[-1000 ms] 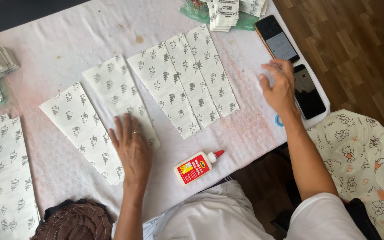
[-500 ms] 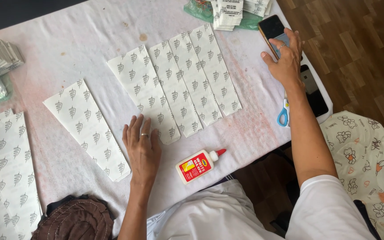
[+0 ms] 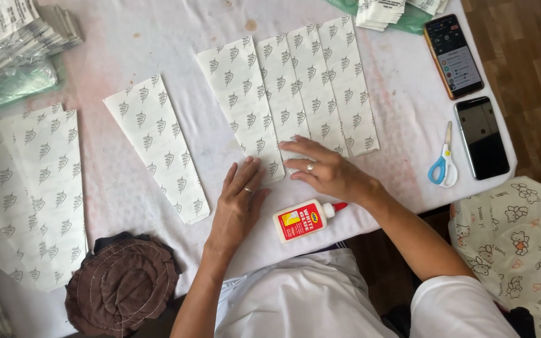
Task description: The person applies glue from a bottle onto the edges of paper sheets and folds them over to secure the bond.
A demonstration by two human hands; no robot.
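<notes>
- Left hand (image 3: 240,199) lies flat, fingers spread, grasping nothing — its fingertips press the near end of the leftmost strip (image 3: 240,100) to hold it on the desk (image 3: 408,119).
- Right hand (image 3: 325,170), also open, pins the next strips (image 3: 311,81), which overlap in a fan toward 12 o'clock.
- Glue bottle (image 3: 302,219) lies at 6 o'clock, between both wrists — within reach.
- Scissors (image 3: 443,164) and two phones (image 3: 480,136) sit at 3 o'clock, well apart.
</notes>
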